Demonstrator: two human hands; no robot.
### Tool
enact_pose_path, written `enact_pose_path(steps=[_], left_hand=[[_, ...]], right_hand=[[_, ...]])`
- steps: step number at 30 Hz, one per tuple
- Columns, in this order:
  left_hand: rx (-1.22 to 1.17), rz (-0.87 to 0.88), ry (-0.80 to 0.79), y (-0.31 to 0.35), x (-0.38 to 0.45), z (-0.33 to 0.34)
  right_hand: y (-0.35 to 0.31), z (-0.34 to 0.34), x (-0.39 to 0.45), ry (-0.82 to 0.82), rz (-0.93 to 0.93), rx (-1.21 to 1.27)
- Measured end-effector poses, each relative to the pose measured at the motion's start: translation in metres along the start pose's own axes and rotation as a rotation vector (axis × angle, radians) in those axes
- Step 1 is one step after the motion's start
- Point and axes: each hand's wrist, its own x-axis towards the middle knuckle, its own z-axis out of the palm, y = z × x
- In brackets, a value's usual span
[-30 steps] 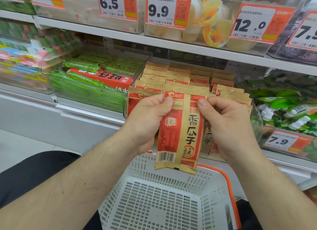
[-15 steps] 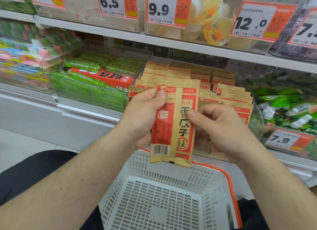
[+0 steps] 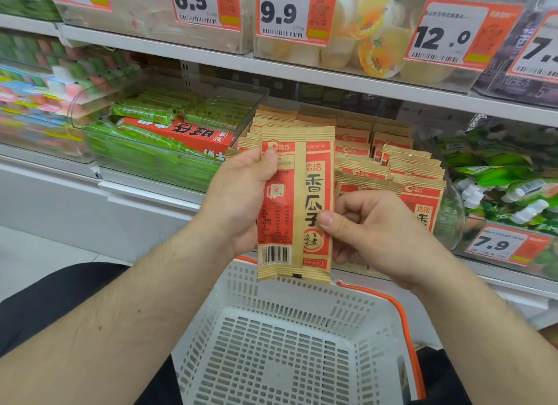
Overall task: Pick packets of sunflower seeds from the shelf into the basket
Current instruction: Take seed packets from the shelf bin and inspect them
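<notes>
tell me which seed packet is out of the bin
The seed packet held upright above the basket, pinched by left hand and right hand; the others stand in the bin.

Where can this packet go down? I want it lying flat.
The basket floor is bare between its four slotted walls, directly below the held packet. The shelf bin behind is packed with upright packets; no gap there.

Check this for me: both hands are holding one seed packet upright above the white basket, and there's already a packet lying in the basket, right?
Not quite. The head view shows the basket holds no packet yet. The rest stands: the left hand and right hand hold one seed packet upright above it.
</notes>
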Motion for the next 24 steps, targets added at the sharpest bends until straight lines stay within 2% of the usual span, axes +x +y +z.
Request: enact_pose_path(steps=[3, 9, 13, 15, 20, 24], left_hand=[[0.009, 0.004, 0.01, 0.0, -0.001, 0.0], [0.021, 0.017, 0.057, 0.004, 0.0, -0.003], [0.057, 0.029, 0.088, 0.006, -0.002, -0.001], [0.165, 0.046, 0.102, 0.01, -0.005, 0.0], [0.39, 0.083, 0.045, 0.008, -0.014, 0.005], [0.351, 0.061, 0.056, 0.003, -0.008, 0.001]], right_hand=[[0.0, 0.0, 0.0, -0.006, -0.008, 0.025], [-0.001, -0.001, -0.003, -0.117, -0.024, 0.003], [-0.002, 0.0, -0.004, -0.08, -0.049, 0.011], [-0.001, 0.003, -0.004, -0.031, -0.059, -0.015], [0.001, 0.012, -0.003, 0.163, -0.178, -0.287], [-0.002, 0.015, -0.007, 0.139, -0.229, -0.325]])
